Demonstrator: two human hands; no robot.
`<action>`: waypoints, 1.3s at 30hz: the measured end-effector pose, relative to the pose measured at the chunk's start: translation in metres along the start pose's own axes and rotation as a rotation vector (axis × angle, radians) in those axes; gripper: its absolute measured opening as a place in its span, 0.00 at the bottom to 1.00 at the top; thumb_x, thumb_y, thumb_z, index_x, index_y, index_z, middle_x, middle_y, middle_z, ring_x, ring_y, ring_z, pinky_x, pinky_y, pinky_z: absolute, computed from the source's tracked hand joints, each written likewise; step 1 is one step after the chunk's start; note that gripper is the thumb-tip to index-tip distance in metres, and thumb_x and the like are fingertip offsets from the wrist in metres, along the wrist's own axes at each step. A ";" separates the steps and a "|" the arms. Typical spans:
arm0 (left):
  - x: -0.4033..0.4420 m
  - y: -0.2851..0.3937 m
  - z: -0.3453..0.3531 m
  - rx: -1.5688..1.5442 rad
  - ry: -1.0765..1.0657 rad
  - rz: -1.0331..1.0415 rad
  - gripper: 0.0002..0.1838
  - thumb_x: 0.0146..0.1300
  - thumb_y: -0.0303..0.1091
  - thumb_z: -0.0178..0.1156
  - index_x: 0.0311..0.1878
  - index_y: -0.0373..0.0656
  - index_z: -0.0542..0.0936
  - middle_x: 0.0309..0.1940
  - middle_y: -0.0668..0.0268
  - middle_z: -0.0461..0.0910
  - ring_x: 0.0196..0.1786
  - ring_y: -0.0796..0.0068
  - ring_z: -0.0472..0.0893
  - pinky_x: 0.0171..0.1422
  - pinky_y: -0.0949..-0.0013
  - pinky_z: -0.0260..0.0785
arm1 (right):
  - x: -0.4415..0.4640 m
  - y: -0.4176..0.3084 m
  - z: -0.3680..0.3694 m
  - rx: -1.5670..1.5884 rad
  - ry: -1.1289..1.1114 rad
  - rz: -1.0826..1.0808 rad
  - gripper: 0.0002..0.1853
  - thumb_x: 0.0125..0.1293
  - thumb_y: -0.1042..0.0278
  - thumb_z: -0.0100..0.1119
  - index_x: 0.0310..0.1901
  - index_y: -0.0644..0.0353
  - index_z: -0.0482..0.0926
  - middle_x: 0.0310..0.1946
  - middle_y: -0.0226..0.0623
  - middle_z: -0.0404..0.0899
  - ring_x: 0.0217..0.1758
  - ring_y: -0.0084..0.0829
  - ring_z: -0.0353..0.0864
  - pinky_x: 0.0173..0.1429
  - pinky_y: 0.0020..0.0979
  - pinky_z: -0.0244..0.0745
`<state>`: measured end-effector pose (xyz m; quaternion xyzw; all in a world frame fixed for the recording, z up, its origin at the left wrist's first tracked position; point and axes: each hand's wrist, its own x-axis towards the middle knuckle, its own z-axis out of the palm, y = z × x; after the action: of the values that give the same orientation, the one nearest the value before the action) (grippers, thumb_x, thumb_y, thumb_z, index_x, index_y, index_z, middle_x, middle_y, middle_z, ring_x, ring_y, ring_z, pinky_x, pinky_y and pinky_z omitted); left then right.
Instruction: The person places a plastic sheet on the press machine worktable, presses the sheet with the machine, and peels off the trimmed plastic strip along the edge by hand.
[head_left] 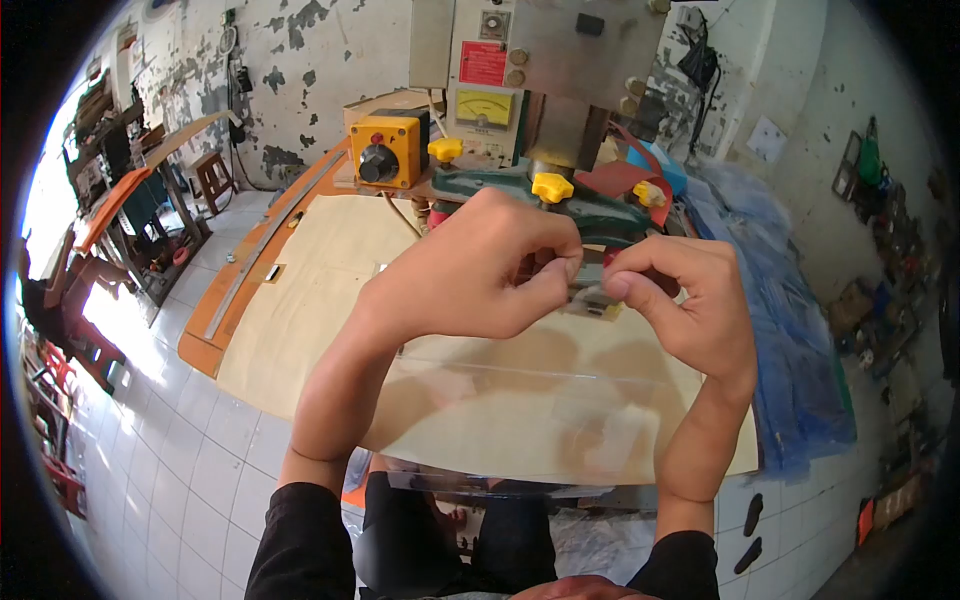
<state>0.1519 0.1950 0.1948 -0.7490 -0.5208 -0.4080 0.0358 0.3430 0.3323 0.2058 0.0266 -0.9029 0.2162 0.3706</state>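
Both hands are raised over the worktable, in front of the machine's head. My left hand (490, 270) is closed, thumb pressed against the curled fingers. Facing it a short way to the right, my right hand (685, 300) makes a pinch with thumb and forefinger. Whatever sits in either pinch is too thin or too hidden to name. A greyish, shiny patch (592, 298) shows between the fingertips, though I cannot tell if they touch it. Below them, a clear plastic sheet (520, 400) lies over the pale table surface (300, 290), its front edge reaching the table's near side.
Behind the hands stands a machine with a green frame, yellow star knobs (552, 187) and a yellow meter (484, 109). A yellow control box (384, 150) sits left of it. Blue plastic sheeting (770, 320) covers the right side. A wooden stool (213, 180) stands back left.
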 end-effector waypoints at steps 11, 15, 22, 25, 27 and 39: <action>0.001 -0.005 -0.006 -0.111 -0.016 0.082 0.09 0.57 0.20 0.58 0.41 0.35 0.83 0.34 0.62 0.85 0.35 0.67 0.85 0.44 0.68 0.78 | 0.002 0.008 0.000 0.002 0.005 0.028 0.04 0.61 0.74 0.68 0.33 0.65 0.84 0.20 0.35 0.79 0.20 0.22 0.74 0.26 0.26 0.67; 0.002 -0.009 -0.004 -0.076 -0.026 0.159 0.10 0.55 0.19 0.58 0.41 0.36 0.83 0.34 0.62 0.85 0.35 0.66 0.85 0.43 0.67 0.77 | 0.001 0.009 0.001 -0.002 -0.002 0.024 0.04 0.61 0.74 0.68 0.32 0.65 0.84 0.20 0.36 0.79 0.19 0.23 0.74 0.26 0.26 0.68; 0.003 -0.011 -0.004 -0.018 -0.050 0.196 0.11 0.54 0.17 0.58 0.40 0.37 0.82 0.32 0.61 0.84 0.35 0.62 0.84 0.40 0.65 0.76 | 0.001 0.010 0.001 -0.019 -0.010 0.003 0.03 0.61 0.75 0.68 0.33 0.65 0.84 0.20 0.36 0.80 0.20 0.23 0.75 0.27 0.26 0.68; 0.002 -0.012 -0.003 -0.019 -0.043 0.208 0.10 0.55 0.17 0.58 0.40 0.37 0.82 0.32 0.61 0.84 0.35 0.61 0.84 0.39 0.65 0.75 | 0.002 0.005 0.000 -0.033 -0.024 0.027 0.03 0.61 0.75 0.68 0.33 0.65 0.84 0.21 0.36 0.80 0.20 0.22 0.75 0.27 0.25 0.69; 0.000 -0.012 -0.003 -0.035 -0.036 0.204 0.10 0.55 0.17 0.58 0.40 0.37 0.82 0.32 0.60 0.83 0.35 0.61 0.84 0.39 0.64 0.75 | 0.001 0.006 0.001 -0.021 -0.022 0.017 0.03 0.61 0.76 0.68 0.33 0.65 0.84 0.21 0.35 0.80 0.21 0.21 0.75 0.27 0.25 0.69; 0.000 -0.014 -0.006 0.089 -0.065 0.242 0.09 0.56 0.17 0.57 0.40 0.38 0.80 0.32 0.60 0.80 0.34 0.58 0.82 0.38 0.61 0.73 | 0.001 0.003 -0.002 -0.014 -0.037 0.038 0.02 0.62 0.78 0.67 0.34 0.67 0.84 0.23 0.35 0.81 0.24 0.19 0.76 0.30 0.24 0.69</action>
<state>0.1375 0.1985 0.1932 -0.8169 -0.4449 -0.3528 0.1011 0.3429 0.3362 0.2071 0.0109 -0.9115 0.2162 0.3496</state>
